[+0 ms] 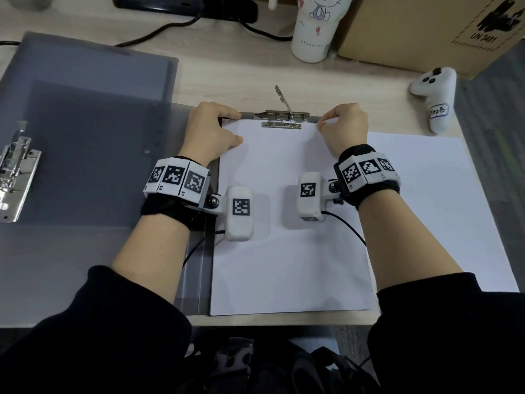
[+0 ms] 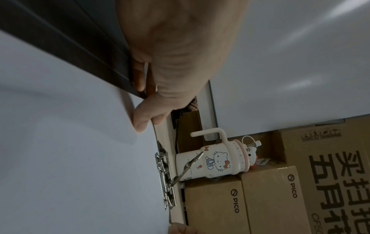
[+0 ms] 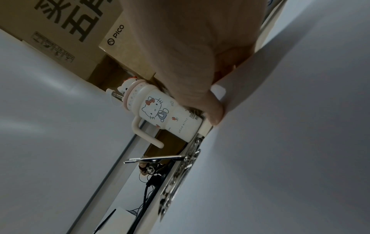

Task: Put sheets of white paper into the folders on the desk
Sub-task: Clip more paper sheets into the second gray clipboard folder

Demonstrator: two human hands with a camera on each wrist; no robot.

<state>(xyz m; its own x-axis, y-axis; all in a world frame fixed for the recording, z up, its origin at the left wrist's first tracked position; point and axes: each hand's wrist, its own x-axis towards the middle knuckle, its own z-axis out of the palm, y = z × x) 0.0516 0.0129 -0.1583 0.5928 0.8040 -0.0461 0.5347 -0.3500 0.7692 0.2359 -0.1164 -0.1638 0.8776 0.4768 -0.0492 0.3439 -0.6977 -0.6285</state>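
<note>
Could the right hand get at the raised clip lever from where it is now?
Probably yes: the right hand pinches the sheet's top corner right beside the clip lever, with nothing between them, though it must release the paper first.

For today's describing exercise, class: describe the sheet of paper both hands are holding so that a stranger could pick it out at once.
Start at the open grey folder spread over the desk. On its right half, under the raised metal clip, lies a white sheet with the left hand and right hand gripping its top corners. Unlike the loose paper to its right, it is held.
</note>
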